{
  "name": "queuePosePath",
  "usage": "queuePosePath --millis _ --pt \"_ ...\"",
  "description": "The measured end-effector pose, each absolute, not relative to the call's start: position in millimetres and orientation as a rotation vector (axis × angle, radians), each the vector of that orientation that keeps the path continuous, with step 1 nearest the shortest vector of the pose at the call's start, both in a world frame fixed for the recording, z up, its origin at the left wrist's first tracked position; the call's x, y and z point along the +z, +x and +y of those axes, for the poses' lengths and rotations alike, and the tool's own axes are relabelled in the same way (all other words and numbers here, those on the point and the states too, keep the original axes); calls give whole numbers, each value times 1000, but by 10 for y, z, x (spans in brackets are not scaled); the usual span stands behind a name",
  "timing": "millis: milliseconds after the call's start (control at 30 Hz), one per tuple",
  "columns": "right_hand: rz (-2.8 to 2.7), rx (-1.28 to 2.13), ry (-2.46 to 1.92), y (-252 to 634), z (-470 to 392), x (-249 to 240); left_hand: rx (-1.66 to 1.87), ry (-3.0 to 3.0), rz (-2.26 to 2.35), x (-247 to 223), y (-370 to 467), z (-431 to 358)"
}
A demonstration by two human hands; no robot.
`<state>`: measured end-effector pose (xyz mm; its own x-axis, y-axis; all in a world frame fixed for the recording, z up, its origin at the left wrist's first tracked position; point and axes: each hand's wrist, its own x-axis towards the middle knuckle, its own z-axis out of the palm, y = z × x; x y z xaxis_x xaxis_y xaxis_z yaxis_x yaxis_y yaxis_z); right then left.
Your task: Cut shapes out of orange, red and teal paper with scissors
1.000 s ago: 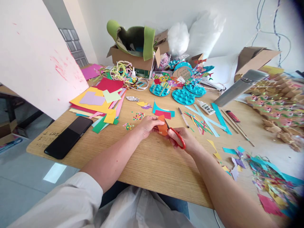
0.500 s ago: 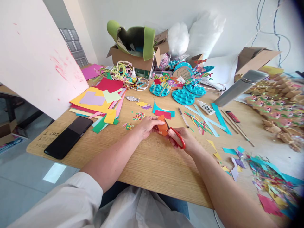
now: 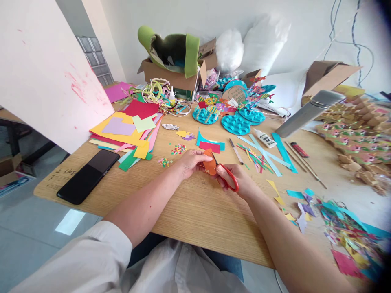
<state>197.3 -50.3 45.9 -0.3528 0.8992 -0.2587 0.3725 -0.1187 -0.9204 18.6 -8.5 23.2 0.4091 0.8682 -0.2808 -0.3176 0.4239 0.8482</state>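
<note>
Left hand (image 3: 192,162) pinching orange paper (image 3: 209,166) | right hand (image 3: 241,180) gripping red-handled scissors (image 3: 235,183) | crimson scrap (image 3: 209,145) just beyond, pen (image 3: 236,151) near

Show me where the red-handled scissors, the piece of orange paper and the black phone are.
Red-handled scissors (image 3: 230,172): head view, on the upper edge of the handle.
Orange paper (image 3: 209,166): head view, on its front face.
Black phone (image 3: 88,177): head view, middle of the screen.

Left hand (image 3: 195,162) pinching orange paper (image 3: 209,163), right hand (image 3: 233,179) gripping red-handled scissors (image 3: 234,184) against it, wooden table (image 3: 195,207) beneath
</note>
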Motion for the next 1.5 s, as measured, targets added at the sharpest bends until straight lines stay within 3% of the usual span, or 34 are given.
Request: queuePosePath --millis 1500 --pt "-1728 1490 -1428 1985 -492 462 883 789 840 227 200 -81"
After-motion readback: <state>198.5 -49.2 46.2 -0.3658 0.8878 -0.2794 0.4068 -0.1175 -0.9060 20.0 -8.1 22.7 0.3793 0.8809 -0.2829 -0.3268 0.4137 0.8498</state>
